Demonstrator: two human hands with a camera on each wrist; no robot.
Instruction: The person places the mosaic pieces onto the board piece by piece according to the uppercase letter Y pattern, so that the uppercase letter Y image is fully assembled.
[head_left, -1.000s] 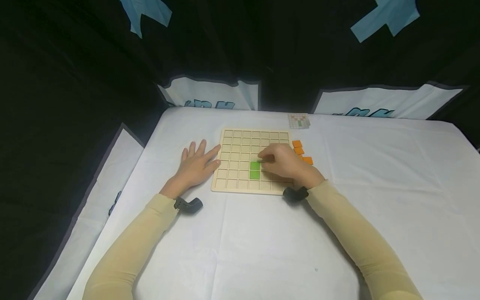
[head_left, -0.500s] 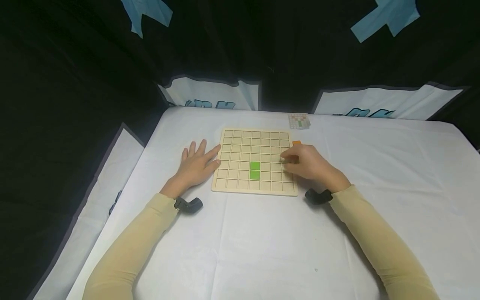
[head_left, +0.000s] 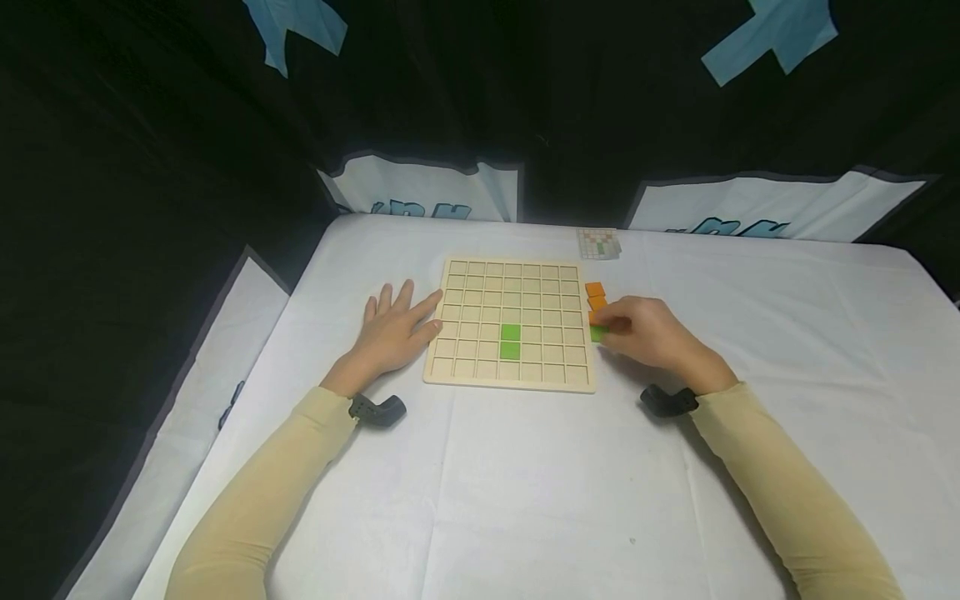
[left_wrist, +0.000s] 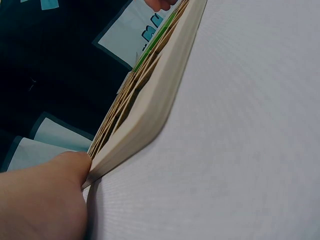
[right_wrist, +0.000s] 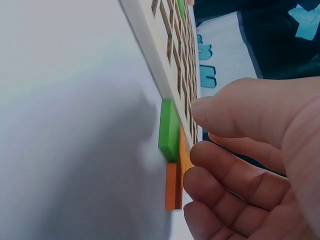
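Note:
A wooden grid board lies on the white table, with two green square tiles in neighbouring cells of one column. My left hand lies flat with spread fingers, its thumb and index finger against the board's left edge. Off the right edge, my right hand hovers over a loose green tile and several orange tiles. In the right wrist view its fingers bend loosely, thumb and index tips apart, with nothing between them. That loose tile rests against the board's side; an orange tile lies beside it.
A small card printed with a coloured grid pattern lies behind the board's far right corner. Black curtain with blue tape hangs behind the table. Each wrist wears a dark camera band.
My right hand has moved rightward from beside the green tiles on the board to the loose tiles past its right edge, uncovering the grid cells. The left hand has stayed still.

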